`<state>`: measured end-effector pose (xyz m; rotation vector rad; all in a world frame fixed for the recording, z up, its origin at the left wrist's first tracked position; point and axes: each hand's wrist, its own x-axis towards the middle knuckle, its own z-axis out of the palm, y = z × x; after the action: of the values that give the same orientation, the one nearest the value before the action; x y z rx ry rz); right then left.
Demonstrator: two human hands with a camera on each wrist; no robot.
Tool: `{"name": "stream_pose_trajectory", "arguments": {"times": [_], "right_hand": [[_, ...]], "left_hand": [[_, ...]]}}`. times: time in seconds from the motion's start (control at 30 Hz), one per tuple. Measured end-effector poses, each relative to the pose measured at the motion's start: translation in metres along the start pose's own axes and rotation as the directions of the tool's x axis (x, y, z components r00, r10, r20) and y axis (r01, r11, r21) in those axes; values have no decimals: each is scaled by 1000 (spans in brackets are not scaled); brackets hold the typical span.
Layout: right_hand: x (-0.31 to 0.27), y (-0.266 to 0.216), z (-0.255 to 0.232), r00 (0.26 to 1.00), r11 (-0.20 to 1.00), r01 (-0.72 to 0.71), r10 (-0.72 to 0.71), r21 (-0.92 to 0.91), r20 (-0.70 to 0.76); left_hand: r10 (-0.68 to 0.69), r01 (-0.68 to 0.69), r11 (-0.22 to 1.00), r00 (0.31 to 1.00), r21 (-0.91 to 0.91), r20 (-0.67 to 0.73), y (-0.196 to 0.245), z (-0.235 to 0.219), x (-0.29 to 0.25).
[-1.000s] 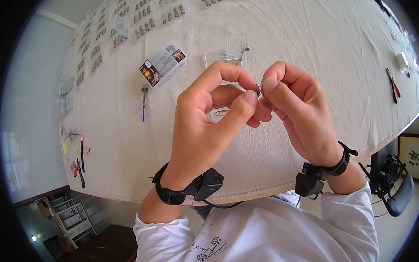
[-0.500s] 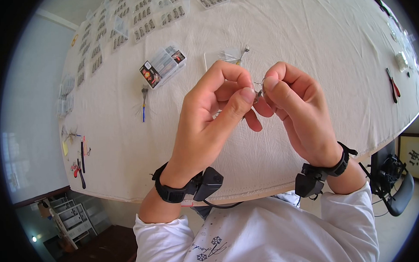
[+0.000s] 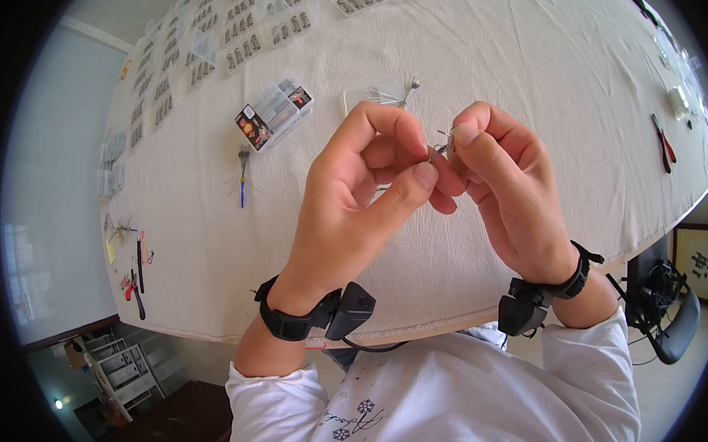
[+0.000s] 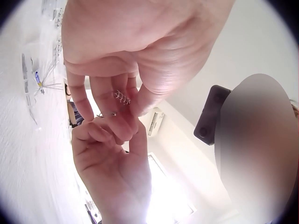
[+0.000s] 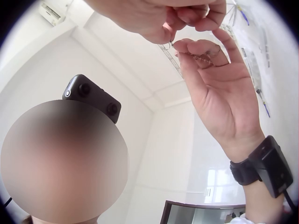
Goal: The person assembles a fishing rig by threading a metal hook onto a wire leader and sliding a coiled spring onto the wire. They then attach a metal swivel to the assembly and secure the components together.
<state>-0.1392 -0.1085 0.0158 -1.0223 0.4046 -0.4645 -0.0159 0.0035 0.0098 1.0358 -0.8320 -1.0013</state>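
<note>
Over the near part of the table, both hands meet at the fingertips around small metal wire tackle. My left hand [image 3: 361, 189] pinches one end between thumb and fingers; in the left wrist view a fine wire coil [image 4: 122, 97] lies against its fingers. With thumb and index finger, my right hand [image 3: 501, 185] pinches the other side, where thin dark wire [image 3: 443, 146] shows between the hands. A small wire ring [image 5: 167, 45] peeks out at the right fingertips in the right wrist view. Fingers hide much of the metal.
Beyond the hands lie a skirted lure [image 3: 396, 93], another with a blue tail [image 3: 243, 178] and a labelled plastic box [image 3: 275, 115]. Boxes of metal lures [image 3: 243, 52] line the far left. Pliers [image 3: 665, 144] lie at right, red-handled pliers [image 3: 130, 287] at left.
The left fingertips drew slightly away from the right ones, then came back with the thumb a little lower. More wire shows between the hands now. The right hand has barely moved.
</note>
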Motion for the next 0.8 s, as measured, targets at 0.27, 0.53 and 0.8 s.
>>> {"name": "stream_pose_trajectory", "arguments": {"times": [0.27,0.53,0.8], "right_hand": [[0,3,-1,998,999,43,-44,-20,-51],[-2,4,4,988,991,122,-127,-61,-85],[0,4,0,992,987,95,-104,-132,-67]], "left_hand": [[68,-64,986,997,155,-20,-1,1,1],[17,-7,976,999,219,-45,5,5,-1],[65,-53,966,997,255,-39,2,0,0]]}}
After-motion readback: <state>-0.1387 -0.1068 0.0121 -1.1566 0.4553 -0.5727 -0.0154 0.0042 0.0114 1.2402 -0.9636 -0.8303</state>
